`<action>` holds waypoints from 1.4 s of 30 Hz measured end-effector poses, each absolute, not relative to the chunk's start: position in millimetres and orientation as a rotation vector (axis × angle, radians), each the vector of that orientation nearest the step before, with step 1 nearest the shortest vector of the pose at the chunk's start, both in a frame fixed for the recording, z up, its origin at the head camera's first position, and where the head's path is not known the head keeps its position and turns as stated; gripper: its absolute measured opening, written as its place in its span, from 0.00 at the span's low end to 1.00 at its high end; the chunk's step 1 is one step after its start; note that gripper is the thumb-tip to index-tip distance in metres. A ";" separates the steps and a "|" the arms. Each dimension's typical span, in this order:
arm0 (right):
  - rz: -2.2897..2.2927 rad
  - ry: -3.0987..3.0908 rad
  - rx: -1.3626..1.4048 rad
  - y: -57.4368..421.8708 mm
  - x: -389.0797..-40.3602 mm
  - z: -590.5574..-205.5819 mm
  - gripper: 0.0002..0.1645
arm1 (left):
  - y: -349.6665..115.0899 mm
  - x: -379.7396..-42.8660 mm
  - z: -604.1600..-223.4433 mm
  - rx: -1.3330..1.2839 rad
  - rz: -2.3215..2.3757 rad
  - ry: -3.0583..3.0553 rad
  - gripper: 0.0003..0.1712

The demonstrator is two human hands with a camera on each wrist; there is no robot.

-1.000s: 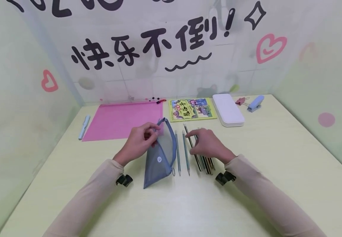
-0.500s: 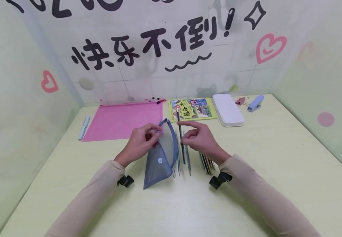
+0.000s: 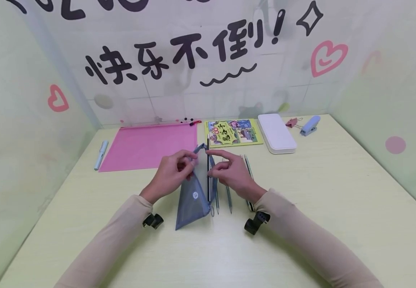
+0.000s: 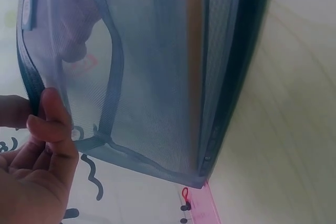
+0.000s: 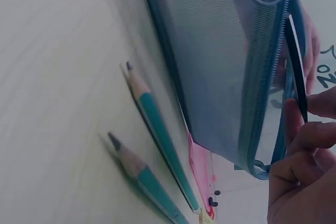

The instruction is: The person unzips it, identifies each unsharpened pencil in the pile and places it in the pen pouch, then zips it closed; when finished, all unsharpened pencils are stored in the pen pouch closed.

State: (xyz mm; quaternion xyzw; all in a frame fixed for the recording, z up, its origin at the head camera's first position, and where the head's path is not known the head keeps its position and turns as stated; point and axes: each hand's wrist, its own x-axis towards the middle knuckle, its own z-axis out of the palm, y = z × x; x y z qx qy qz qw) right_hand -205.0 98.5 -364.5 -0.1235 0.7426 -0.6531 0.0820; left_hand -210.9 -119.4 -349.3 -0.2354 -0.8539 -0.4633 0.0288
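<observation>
My left hand (image 3: 171, 172) pinches the rim of a blue mesh zip pouch (image 3: 190, 206) and holds it upright with its mouth agape. Between thumb and fingertips, my right hand (image 3: 234, 175) grips a dark striped pencil (image 3: 208, 186) at that mouth. In the right wrist view the dark pencil (image 5: 297, 69) slants past the zip edge, its lower end at the opening. Through the mesh in the left wrist view, a brownish upright strip (image 4: 195, 72) shows; I cannot tell what it is. Two teal pencils (image 5: 157, 129) lie on the table beside the pouch.
More pencils (image 3: 248, 166) lie partly under my right wrist. Behind are a pink sheet-like pouch (image 3: 150, 148), a yellow booklet (image 3: 244, 136), a white case (image 3: 277, 134), a binder clip (image 3: 292, 122) and a blue stapler (image 3: 310, 125). A light blue pen (image 3: 101, 155) lies at left.
My right hand has picked up the dark pencil from beside the pile and carried it left to the pouch's mouth. The left hand keeps its hold on the rim.
</observation>
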 end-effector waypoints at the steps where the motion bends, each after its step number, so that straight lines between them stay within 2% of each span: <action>1: -1.936 2.244 -0.367 97.5 -204.6 -364.8 0.35 | -119.2 -210.9 -349.0 -0.728 -1.431 -2.632 0.13; 11: -1.676 2.364 -0.420 85.6 -198.2 -361.1 0.34 | -117.7 -210.8 -348.2 -0.719 -1.435 -2.594 0.13; 19: -1.460 2.499 -0.507 86.2 -198.9 -355.1 0.25 | -115.8 -211.1 -349.2 -0.728 -1.432 -2.601 0.12; 26: -1.497 2.665 -0.438 119.7 -209.0 -348.0 0.17 | -115.7 -210.9 -348.1 -0.682 -1.426 -2.601 0.11; 37: -0.896 2.827 -0.525 174.2 -224.3 -366.6 0.06 | -115.4 -210.2 -348.8 -0.703 -1.438 -2.591 0.11; 42: -0.742 2.850 -0.545 181.1 -225.6 -373.0 0.06 | -115.2 -210.1 -349.2 -0.705 -1.444 -2.592 0.11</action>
